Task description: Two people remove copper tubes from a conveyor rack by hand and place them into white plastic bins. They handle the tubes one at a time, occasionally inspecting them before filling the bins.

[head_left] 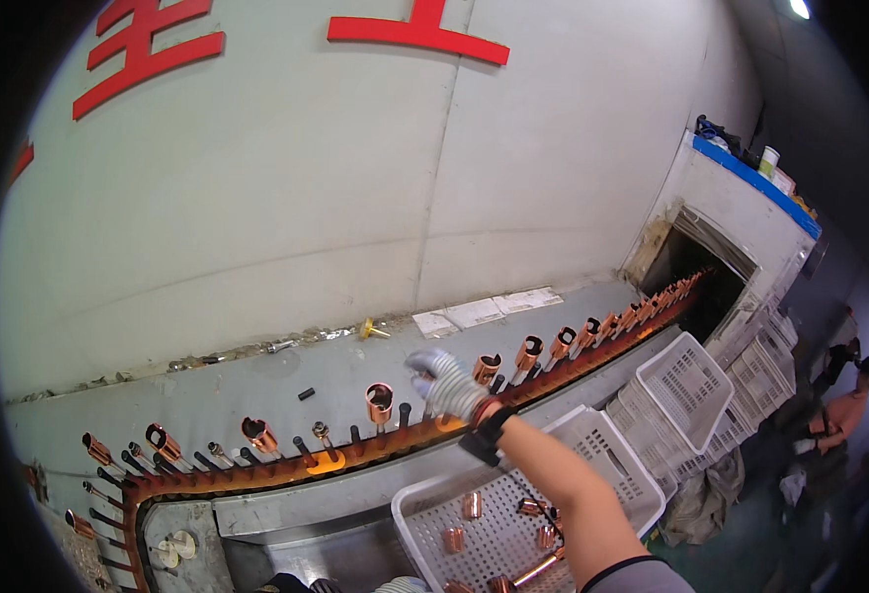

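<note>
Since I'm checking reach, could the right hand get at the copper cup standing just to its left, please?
Probably yes: the right hand is near the copper cup, with only a black peg between.

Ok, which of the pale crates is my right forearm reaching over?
The large crate at the bottom of the view, with copper pieces lying in it; the other crates stand stacked to its right.

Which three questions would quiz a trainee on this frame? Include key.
1. Multiple choice: what lies in the crate under the right forearm? A) gloves B) copper-coloured cylinders C) bottles
2. True or false: the right hand is bare.
3. Where does the row of pegs vanish at picture right?

Key: 1 B; 2 false, it wears a striped glove; 3 a dark opening in the white housing.
</note>
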Demonstrator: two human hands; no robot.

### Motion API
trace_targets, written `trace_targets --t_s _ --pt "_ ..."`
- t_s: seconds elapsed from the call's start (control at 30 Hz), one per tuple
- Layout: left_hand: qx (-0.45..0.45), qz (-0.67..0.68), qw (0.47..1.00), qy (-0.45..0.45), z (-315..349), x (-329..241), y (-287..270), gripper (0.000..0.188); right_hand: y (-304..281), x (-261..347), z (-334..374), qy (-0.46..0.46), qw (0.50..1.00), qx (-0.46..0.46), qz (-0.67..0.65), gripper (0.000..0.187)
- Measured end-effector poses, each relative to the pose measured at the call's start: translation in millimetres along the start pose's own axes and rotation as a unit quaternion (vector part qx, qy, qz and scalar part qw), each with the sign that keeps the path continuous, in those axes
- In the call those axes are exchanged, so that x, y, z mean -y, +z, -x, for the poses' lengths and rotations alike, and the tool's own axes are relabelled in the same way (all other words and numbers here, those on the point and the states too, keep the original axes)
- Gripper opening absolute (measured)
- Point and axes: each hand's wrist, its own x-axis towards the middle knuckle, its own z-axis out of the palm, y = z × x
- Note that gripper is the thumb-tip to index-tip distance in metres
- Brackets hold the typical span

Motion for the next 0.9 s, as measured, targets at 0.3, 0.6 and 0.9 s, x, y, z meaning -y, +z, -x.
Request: trace_targets --t_s 0.3,0.6,0.9 --pt "-0.014 0.027 1.000 0.008 5.5 15.7 6.0 0.033 -69.2 71.0 23.3 -0.046 0.990 0.031 0.132 0.048" --pt "0.107 -0.010 0.994 -0.014 -41.1 -7.9 26.3 0.041 -77.4 -28.5 38.2 0.185 0.971 0.121 0.092 0.047" --pt "0.080 -0.004 0.997 -0.020 -51.9 -23.0 30.4 0.043 -116.4 73.8 124.6 0.094 0.860 0.496 0.078 0.039"
